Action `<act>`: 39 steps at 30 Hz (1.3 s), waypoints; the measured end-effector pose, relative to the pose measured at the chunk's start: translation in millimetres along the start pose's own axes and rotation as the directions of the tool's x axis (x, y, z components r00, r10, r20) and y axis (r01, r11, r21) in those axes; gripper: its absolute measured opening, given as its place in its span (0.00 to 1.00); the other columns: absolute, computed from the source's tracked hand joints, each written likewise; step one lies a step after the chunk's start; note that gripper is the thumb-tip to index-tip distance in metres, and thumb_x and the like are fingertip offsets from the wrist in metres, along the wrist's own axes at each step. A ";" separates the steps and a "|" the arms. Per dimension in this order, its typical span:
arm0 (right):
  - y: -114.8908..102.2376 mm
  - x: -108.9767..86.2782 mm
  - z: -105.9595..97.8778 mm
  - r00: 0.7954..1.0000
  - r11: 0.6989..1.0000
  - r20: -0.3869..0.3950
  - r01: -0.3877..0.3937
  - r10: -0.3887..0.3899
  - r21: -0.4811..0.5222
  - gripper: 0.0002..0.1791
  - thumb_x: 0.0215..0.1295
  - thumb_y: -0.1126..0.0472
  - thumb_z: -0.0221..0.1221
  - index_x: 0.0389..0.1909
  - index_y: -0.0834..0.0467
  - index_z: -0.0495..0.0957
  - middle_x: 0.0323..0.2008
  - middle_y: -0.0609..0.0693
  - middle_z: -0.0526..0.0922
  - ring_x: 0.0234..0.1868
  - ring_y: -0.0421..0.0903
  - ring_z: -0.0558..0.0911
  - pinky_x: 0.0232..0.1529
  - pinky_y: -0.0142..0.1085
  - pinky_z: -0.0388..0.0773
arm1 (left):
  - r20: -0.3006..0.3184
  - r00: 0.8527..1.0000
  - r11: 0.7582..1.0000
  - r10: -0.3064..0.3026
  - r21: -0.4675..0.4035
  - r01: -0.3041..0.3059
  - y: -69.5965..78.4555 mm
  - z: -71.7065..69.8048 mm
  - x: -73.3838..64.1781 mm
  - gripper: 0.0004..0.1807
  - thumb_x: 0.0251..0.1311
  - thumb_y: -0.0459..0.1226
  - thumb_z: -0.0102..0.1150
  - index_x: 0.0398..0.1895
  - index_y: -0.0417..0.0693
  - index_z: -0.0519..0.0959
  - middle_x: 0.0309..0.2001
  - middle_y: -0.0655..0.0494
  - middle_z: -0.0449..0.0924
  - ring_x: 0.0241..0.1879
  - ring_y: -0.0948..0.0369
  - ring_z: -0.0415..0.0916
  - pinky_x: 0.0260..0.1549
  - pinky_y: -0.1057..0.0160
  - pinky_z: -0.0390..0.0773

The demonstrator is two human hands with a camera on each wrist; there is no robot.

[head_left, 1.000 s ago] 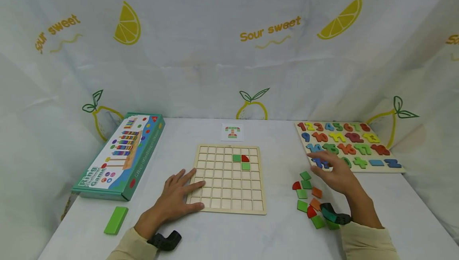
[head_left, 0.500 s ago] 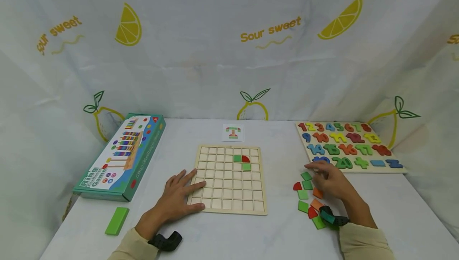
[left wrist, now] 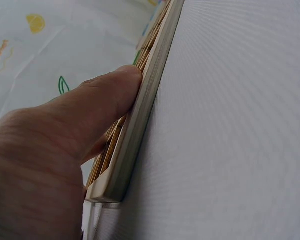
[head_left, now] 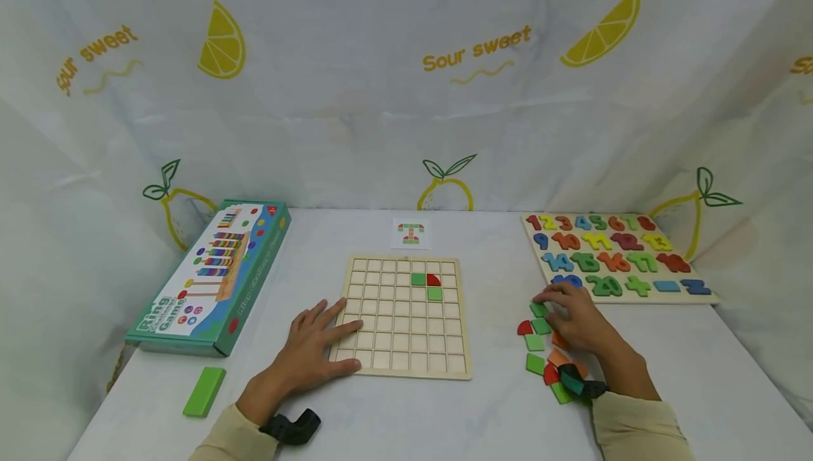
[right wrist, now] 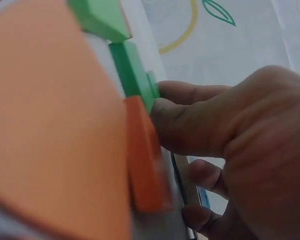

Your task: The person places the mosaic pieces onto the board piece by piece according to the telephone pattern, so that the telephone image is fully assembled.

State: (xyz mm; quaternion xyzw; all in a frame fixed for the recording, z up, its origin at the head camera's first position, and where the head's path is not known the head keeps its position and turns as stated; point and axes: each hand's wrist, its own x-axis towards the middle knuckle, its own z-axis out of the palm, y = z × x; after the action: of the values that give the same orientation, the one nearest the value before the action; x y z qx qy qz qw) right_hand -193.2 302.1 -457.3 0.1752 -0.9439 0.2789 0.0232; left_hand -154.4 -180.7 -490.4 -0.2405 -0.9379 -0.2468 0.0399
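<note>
My left hand (head_left: 312,348) lies spread on the left edge of a wooden grid board (head_left: 406,376). In the left wrist view, the thumb (left wrist: 105,97) presses on the board's rim (left wrist: 135,135). Set in the grid are a green square tile (head_left: 418,279), a red quarter-circle tile (head_left: 433,279) and a light green square tile (head_left: 435,294). My right hand (head_left: 581,320) is over the loose tiles, its thumb and index finger pinching the farthest green tile (head_left: 538,310), which lies on the table. Part of that tile is hidden by the fingers.
Loose green, red and orange tiles (head_left: 535,363) lie around the right hand. A pattern card (head_left: 410,234) lies behind the board. A number puzzle board (head_left: 625,274) sits at right. At left are a game box (head_left: 209,277) and a green block (head_left: 205,391).
My right hand has come down and towards the left from over the number puzzle, its thumb and index finger closing at the farthest green tile. The left hand stays on the board.
</note>
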 end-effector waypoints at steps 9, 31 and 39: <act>-5.2 -1.6 -5.4 0.997 0.997 -0.011 -0.081 0.081 0.001 0.12 0.62 0.72 0.59 0.48 0.66 0.78 0.48 0.61 0.76 0.51 0.62 0.73 0.49 0.59 0.71 | 0.008 1.000 1.000 -0.012 0.000 0.012 0.9 -0.8 1.4 0.37 0.50 0.64 0.62 0.62 0.59 0.78 0.72 0.49 0.57 0.70 0.39 0.47 0.59 0.35 0.45; -82.9 2.8 -50.5 0.938 0.988 -0.315 0.118 -0.143 -0.096 0.19 0.53 0.75 0.67 0.48 0.64 0.80 0.46 0.59 0.79 0.49 0.57 0.74 0.42 0.54 0.74 | 0.009 1.000 1.000 -0.010 -0.011 0.010 0.9 0.3 0.4 0.37 0.50 0.65 0.61 0.61 0.59 0.78 0.72 0.49 0.58 0.69 0.39 0.48 0.59 0.35 0.46; -111.6 22.5 -49.6 0.920 0.980 -0.338 0.196 -0.197 -0.037 0.18 0.56 0.74 0.66 0.49 0.63 0.80 0.46 0.56 0.78 0.49 0.53 0.73 0.43 0.48 0.72 | 0.012 1.000 1.000 -0.012 -0.009 0.012 1.6 -1.2 0.6 0.37 0.50 0.65 0.61 0.61 0.59 0.78 0.72 0.48 0.58 0.69 0.39 0.48 0.58 0.34 0.46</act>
State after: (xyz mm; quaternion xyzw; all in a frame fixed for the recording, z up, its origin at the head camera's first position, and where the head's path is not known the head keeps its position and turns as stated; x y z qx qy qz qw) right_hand -178.6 234.0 -354.4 0.2182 -0.9036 0.2999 0.2142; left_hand -154.2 -179.9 -488.6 -0.2366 -0.9383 -0.2501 0.0320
